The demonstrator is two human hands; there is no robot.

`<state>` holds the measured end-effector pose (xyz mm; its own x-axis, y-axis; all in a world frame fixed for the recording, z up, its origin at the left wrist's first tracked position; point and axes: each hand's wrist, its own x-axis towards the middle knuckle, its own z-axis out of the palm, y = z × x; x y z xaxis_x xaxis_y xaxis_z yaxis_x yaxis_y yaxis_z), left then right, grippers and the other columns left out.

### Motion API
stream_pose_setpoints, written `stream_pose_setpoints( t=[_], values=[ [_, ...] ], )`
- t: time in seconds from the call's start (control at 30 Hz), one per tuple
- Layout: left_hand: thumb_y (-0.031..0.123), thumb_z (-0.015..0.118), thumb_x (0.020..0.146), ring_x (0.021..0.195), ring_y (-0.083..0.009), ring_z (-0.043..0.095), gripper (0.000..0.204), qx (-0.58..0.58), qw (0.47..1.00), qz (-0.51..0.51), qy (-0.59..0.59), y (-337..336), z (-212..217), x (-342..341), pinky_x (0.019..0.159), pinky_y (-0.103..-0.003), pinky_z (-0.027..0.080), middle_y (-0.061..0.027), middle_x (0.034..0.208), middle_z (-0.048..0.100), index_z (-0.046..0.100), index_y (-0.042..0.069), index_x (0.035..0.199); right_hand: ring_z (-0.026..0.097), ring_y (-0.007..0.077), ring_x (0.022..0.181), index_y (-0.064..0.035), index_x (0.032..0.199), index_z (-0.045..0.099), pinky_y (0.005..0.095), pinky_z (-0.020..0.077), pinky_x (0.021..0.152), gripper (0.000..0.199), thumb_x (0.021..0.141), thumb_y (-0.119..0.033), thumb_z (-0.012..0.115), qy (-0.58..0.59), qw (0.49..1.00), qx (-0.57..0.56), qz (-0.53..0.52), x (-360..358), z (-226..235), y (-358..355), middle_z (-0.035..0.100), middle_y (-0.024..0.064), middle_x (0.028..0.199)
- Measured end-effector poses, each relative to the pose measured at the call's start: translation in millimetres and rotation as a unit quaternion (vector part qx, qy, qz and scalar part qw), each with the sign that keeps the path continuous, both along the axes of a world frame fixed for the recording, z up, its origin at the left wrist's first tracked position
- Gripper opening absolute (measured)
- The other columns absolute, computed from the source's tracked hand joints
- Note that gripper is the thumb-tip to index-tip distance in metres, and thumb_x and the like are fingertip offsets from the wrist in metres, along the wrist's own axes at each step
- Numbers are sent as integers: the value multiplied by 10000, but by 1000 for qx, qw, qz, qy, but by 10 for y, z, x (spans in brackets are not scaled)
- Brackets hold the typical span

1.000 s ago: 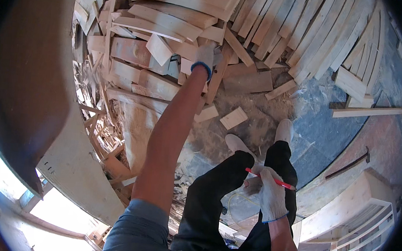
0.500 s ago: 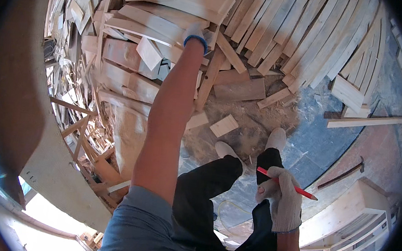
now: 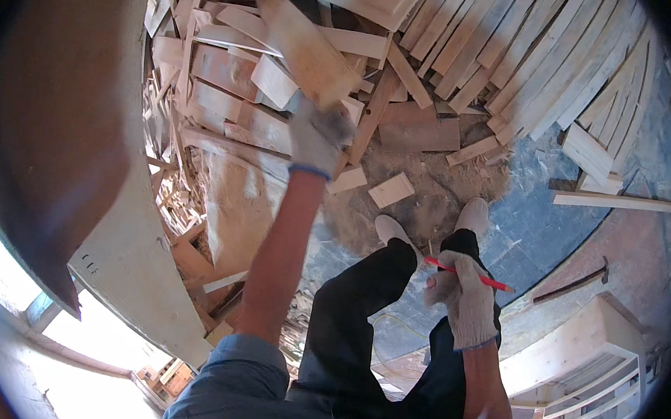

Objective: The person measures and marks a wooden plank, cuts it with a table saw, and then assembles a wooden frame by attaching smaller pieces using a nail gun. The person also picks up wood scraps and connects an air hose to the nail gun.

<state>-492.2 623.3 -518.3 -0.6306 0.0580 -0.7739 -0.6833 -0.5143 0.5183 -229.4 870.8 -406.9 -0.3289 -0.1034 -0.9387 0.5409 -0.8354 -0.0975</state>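
Note:
My left hand (image 3: 315, 141), in a pale work glove with a blue cuff, is closed on the near end of a wooden board (image 3: 305, 46). The board tilts up and away to the left above the wood pile; its near end is smeared by motion. Close to my right knee, my gloved right hand (image 3: 464, 302) grips a red pencil (image 3: 497, 284) between its fingers, the point toward the right. Two small wood blocks lie on the dusty floor between my hands, one of them a pale offcut (image 3: 391, 189).
Stacked planks (image 3: 513, 50) fill the far side. A jumbled pile of wood scraps (image 3: 226, 91) lies at the left, beside a large pale panel (image 3: 129, 272). On the right are a hammer (image 3: 574, 285) and a pale wooden frame with slats (image 3: 597, 388). Sawdust (image 3: 430, 209) covers the floor near my shoes.
My left hand has drawn back toward me from the pile and now holds up a board. My right hand keeps the pencil and has shifted slightly. The view has turned a little.

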Motion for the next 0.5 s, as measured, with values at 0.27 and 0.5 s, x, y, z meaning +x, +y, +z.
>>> stream_pose_setpoints(
  t=[0.27,0.5],
  values=[
    [323,588,974,767,-221,676,376,-140,981,-91,-99,440,902,1796,608,-333,554,-115,920,674,588,9,1180,678,172,769,-66,1085,711,323,553,674,325,982,-363,627,54,941,279,181,-279,-923,-18,685,31,849],
    [281,634,947,668,-168,671,296,-236,932,-228,-151,767,1607,2364,588,-288,531,-96,832,695,631,3,1048,708,290,760,5,963,681,476,555,687,409,977,-371,521,100,767,445,451,-609,-958,-523,697,227,899]
  ],
)
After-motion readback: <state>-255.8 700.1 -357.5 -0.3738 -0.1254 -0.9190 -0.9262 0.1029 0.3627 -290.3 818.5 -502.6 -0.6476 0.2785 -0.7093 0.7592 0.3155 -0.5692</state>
